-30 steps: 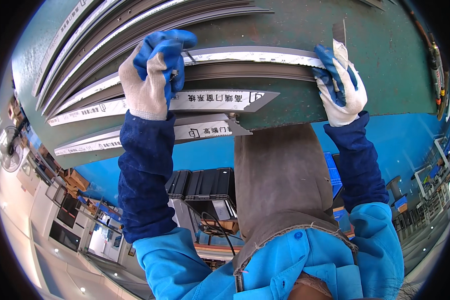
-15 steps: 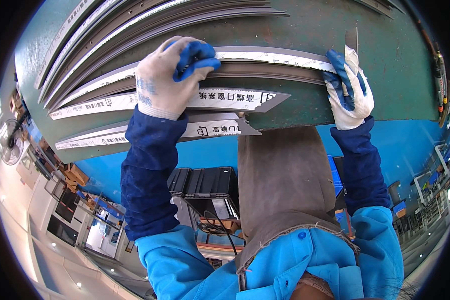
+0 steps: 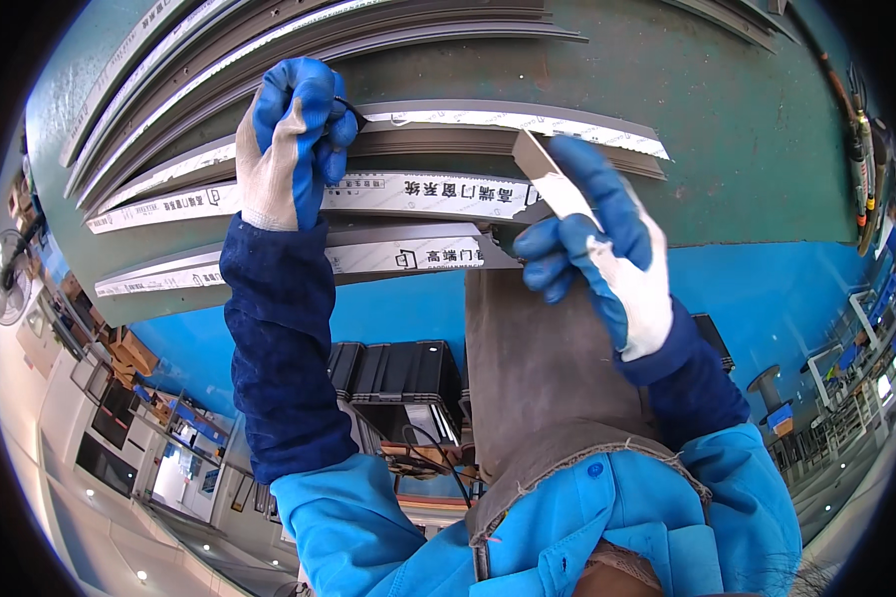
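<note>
My left hand (image 3: 294, 139), in a white glove with blue-coated fingers, is raised over the middle metal profile. Its fingers are pinched together on a small dark piece (image 3: 350, 112), too little of which shows to name it. Below it runs a long grey profile with a white printed film strip (image 3: 508, 115) along its top. My right hand (image 3: 602, 244), gloved alike, grips a thin flat grey metal strip with a white lower part (image 3: 550, 171), held upward at a slant near the profile's right portion. Closer to me lies another film-covered profile (image 3: 448, 194) with a mitred end.
Several more profiles (image 3: 398, 38) lie across the far left of the green tabletop (image 3: 747, 149). Another group (image 3: 732, 20) is at the far right. Slim tools with orange parts (image 3: 863, 169) rest by the right edge. Black crates (image 3: 408, 373) stand below the table's near edge.
My right hand has moved left and nearer from the profile's right end, bringing the flat strip along. My left hand has shifted left and turned, and a small dark piece now shows in its fingers.
</note>
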Tool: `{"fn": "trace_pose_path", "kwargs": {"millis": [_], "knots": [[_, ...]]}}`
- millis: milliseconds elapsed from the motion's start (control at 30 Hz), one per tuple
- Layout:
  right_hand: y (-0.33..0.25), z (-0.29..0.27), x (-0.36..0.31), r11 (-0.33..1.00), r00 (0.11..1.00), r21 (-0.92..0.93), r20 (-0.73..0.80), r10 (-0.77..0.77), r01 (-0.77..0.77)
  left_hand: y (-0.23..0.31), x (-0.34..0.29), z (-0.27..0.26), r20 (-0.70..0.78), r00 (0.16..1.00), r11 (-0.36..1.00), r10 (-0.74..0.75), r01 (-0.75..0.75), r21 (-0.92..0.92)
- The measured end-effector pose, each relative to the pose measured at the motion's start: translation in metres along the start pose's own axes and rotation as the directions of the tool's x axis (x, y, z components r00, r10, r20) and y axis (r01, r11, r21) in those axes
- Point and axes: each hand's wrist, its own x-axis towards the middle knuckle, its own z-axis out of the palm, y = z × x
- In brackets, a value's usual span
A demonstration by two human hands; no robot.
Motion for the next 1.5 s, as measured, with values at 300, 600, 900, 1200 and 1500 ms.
{"fn": "trace_pose_path", "kwargs": {"millis": [300, 600, 900, 1200, 1500], "knots": [[0.018, 0.006, -0.002, 0.926, 0.934, 0.129, 0.016, 0.356, -0.355, 0.010, -0.002, 0.006, 0.036, 0.999, 0.992, 0.003, -0.008, 0.125], [0.016, 0.013, 0.003, 0.933, 0.940, 0.162, -0.069, 0.336, -0.321, -0.003, 0.006, 0.010, 0.072, 0.992, 0.960, 0.103, -0.118, 0.256], [0.017, 0.007, 0.001, 0.926, 0.940, 0.209, -0.063, 0.334, -0.315, -0.005, 0.000, 0.018, 0.013, 0.999, 0.981, -0.047, 0.044, 0.190], [0.017, 0.010, 0.002, 0.919, 0.927, 0.201, -0.093, 0.362, -0.339, 0.015, 0.005, 0.034, 0.249, 0.961, 0.794, 0.117, -0.241, 0.559], [0.020, 0.010, 0.011, 0.914, 0.933, 0.246, -0.080, 0.351, -0.323, 0.021, 0.010, 0.051, 0.479, 0.866, 0.534, 0.142, -0.475, 0.700]]}}
